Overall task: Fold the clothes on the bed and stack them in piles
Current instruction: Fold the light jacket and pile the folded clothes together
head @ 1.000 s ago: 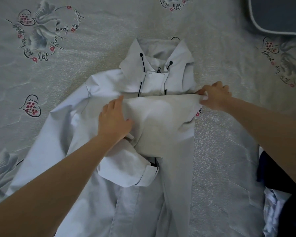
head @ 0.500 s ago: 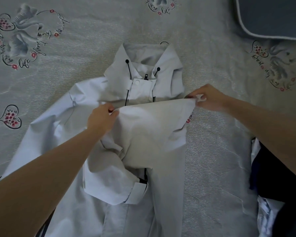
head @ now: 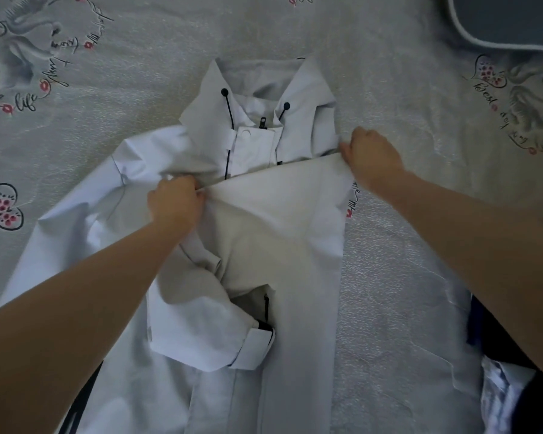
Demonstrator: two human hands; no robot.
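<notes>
I have my left hand (head: 173, 200) and right hand (head: 372, 158) each pinching an end of the folded edge of the pale jacket (head: 273, 233) spread on the bed (head: 389, 277), which looks light, limp and slick, best gripped at the corners.

I see a pale hooded jacket (head: 264, 245) lying front-up on the bed (head: 405, 277), its right side folded across the chest. My left hand (head: 174, 203) pinches the folded edge near the centre; my right hand (head: 373, 158) grips the same edge beside the hood (head: 308, 98). Dark clothes (head: 514, 371) lie at lower right.
</notes>
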